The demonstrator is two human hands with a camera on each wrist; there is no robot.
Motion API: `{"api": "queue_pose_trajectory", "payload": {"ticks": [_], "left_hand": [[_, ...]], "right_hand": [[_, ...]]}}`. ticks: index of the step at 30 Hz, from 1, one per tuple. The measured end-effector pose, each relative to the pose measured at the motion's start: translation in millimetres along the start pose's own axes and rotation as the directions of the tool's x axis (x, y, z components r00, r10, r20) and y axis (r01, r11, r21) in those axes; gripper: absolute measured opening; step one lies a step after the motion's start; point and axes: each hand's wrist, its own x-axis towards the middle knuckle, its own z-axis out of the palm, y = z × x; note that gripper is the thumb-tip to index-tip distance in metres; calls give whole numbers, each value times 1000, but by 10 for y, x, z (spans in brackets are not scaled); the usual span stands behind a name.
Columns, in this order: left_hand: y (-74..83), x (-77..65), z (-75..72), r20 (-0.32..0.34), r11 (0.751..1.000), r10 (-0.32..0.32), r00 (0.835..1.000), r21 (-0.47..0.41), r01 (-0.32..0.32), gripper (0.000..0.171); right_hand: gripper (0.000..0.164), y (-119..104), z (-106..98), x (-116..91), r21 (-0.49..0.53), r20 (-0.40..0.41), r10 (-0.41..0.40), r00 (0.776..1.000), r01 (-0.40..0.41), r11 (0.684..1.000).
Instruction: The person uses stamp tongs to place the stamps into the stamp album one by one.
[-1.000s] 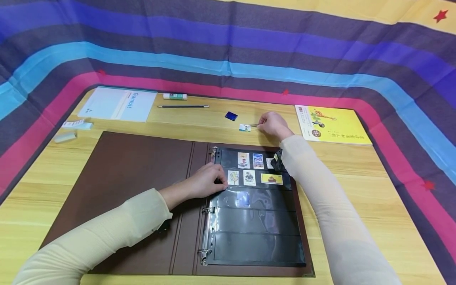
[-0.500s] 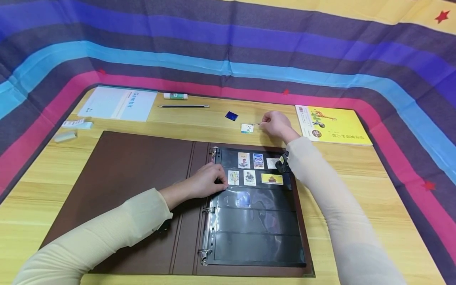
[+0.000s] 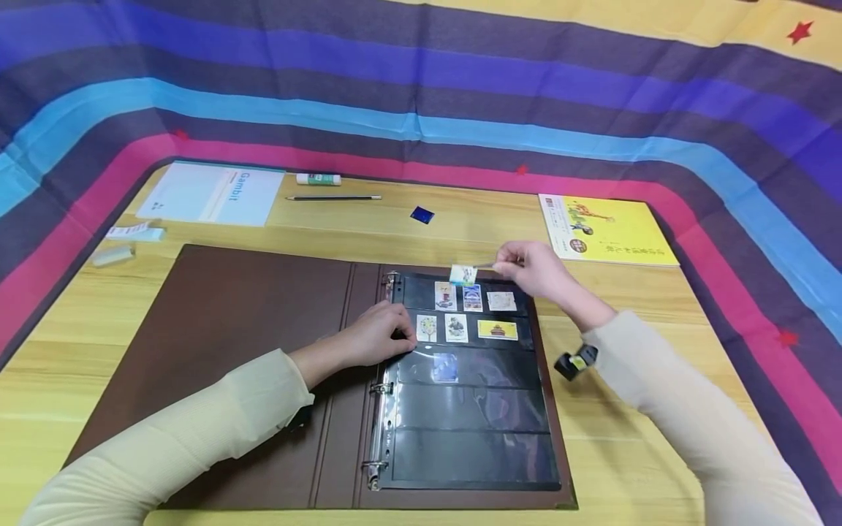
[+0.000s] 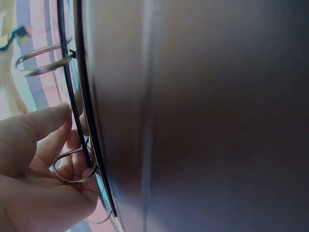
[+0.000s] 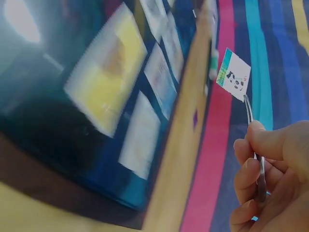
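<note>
My right hand (image 3: 536, 270) holds metal tweezers (image 5: 261, 181) between thumb and curled fingers. At the tweezers' tips hangs a small white stamp (image 5: 235, 77) with a panda and a teal-green edge. In the head view it is above the top of the black album page (image 3: 473, 456). My left hand (image 3: 375, 336) pinches this page's left side, near the second row, beside the binder rings (image 4: 43, 67). Several stamps sit in the upper rows, among them a yellow one (image 3: 498, 329); a bluish stamp (image 3: 445, 368) lies in the third row.
The open brown album cover (image 3: 250, 365) spreads left. Behind it lie a dark blue square (image 3: 422, 215), a pencil (image 3: 335, 198), a glue stick (image 3: 319, 179) and a Gambit pad (image 3: 213, 193). An eraser (image 3: 114, 256) is far left, a yellow book (image 3: 618, 230) back right.
My right hand has lifted the panda stamp with the tweezers from the table and brought it towards me, over the album's top edge. The left hand stays in place.
</note>
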Motion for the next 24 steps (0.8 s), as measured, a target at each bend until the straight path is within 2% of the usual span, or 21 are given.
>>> {"api": "queue_pose_trajectory", "payload": {"ticks": [5,9,16,24], "left_hand": [[-18,-14,-13,0,1000,2,1000,-10,-2,5],[-27,-16,-14,4,1000,-1,1000,-11,1,6],[-25,-13,-10,3,1000,6,1000,-16,-6,7],[-6,-4,-9,7,1000,7,1000,-16,-7,6]], "right_hand": [[8,68,154,-343,11,43,-74,996,73,997],[10,142,261,-498,9,78,-106,991,105,994],[12,189,310,-605,8,167,-126,978,126,992],[11,164,250,-650,-44,315,-124,941,145,988]]}}
